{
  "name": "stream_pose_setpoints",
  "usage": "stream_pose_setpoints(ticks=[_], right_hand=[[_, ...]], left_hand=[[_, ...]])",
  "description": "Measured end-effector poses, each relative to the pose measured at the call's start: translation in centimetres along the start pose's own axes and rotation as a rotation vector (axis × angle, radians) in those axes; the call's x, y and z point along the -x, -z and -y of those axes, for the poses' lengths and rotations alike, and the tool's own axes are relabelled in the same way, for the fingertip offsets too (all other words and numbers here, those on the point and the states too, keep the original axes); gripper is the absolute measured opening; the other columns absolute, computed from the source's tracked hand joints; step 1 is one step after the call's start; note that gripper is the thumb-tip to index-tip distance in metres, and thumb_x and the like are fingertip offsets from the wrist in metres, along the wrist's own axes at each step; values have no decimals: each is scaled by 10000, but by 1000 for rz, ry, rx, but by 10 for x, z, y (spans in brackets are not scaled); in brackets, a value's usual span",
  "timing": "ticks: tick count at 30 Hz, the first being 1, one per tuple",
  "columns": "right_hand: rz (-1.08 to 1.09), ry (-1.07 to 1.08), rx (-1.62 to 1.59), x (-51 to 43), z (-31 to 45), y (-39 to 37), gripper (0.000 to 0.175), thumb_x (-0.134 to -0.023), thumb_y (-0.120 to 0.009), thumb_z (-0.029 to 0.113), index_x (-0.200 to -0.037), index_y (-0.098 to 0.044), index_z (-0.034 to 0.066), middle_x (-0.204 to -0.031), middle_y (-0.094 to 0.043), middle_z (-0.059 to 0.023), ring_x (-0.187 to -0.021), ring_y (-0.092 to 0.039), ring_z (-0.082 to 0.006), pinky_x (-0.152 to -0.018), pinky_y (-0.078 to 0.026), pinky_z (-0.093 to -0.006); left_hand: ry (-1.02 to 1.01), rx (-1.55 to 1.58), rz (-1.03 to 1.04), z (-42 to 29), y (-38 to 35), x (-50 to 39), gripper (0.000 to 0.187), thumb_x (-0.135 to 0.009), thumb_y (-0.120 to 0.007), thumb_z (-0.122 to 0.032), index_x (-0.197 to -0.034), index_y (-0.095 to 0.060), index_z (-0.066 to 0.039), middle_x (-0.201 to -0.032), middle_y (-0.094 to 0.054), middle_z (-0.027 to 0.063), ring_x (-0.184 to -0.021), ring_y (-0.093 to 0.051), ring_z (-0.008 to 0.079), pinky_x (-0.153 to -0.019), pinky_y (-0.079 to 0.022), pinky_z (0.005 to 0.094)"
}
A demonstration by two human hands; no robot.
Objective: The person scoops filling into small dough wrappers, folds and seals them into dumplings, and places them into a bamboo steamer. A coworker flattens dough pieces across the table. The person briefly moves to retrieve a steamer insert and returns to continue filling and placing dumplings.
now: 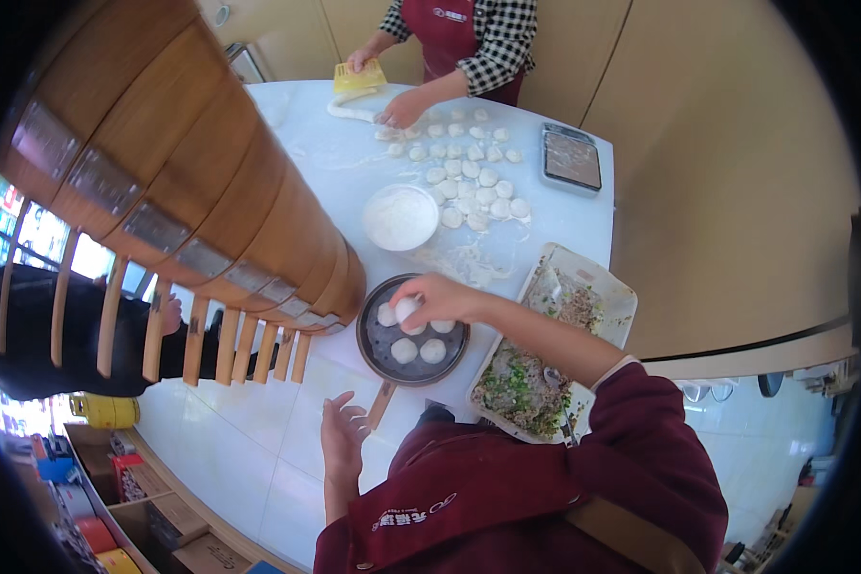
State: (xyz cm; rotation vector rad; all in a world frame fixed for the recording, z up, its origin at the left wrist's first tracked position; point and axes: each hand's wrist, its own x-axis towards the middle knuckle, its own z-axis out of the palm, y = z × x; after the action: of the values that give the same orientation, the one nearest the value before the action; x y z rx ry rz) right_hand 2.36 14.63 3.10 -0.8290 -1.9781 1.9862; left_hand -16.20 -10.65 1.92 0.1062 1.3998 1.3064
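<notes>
My right hand (434, 300) is over a round steamer tray (416, 373), its fingers closed around a white dough bun (407, 308). Several white buns rest in the tray, among them one at its lower right (433, 351). Below and left of the tray, near its wooden handle (382, 405), my left hand (344, 430) is raised with fingers apart and holds nothing. To the right, under my right forearm, stands a white rectangular tub (620, 305) of chopped filling (520, 387) with green bits and a utensil in it.
A tall stack of wooden steamers (244, 186) stands left. Beyond the tray are a bowl of flour (401, 217), dough pieces (466, 189) and a scale (571, 158). A co-worker (466, 43) across the table holds a yellow scraper (359, 75) by a dough rope (348, 107). Another person's dark sleeve (57, 323) shows left.
</notes>
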Motion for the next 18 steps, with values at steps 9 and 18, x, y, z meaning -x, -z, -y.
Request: stream_pose_setpoints(ticks=[9,18], right_hand=[[-131,109,1040,-48,-44,-101,259,-665,-653,76,-910,-614,1,-930,-592,-181,-845,-619,-346,-738,-512,-428],[-121,139,1146,-52,-46,-106,194,-675,-618,25,-868,-620,1,-945,-593,-196,-860,-611,-350,-712,-514,-429]], left_hand=[[-43,176,-182,24,47,37,476,-968,-349,-462,-1180,-497,-62,-824,-534,27,-713,-515,144,-639,-393,263],[-187,107,-288,12,71,53,495,-959,-343,-473,-1203,-497,-72,-835,-540,35,-723,-525,151,-650,-402,273]])
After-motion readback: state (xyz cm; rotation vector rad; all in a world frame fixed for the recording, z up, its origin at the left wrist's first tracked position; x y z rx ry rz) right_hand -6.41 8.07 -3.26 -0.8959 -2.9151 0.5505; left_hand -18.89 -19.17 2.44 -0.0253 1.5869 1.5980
